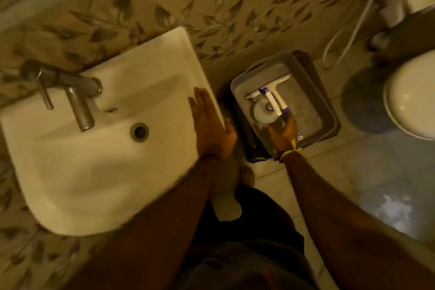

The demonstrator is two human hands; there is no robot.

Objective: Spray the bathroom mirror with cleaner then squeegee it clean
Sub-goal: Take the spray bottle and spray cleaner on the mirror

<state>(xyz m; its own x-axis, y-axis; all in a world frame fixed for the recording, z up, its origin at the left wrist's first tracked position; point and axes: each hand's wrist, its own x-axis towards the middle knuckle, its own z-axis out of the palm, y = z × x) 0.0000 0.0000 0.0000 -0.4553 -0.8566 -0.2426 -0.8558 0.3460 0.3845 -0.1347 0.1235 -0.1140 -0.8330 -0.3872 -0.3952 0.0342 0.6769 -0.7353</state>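
Squeegee (273, 92): lying in the grey tub (327, 110) on the floor, at three o'clock from the sink (98, 160).
My right hand (282, 135): fingers spread, reaching into the tub's near end, gripping nothing.
My left hand (211, 127): flat, fingers together on the sink's right rim.

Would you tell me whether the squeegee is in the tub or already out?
In: the squeegee lies flat inside the grey tub, right hand reaching toward it.

One sink (70, 172) with one tap (77, 101) and one drain (140, 132). One grey tub (327, 103) on the floor, holding one squeegee (276, 90) and one white spray bottle (261, 110). One toilet (409, 99). Two hands: left hand (209, 125), right hand (282, 135).
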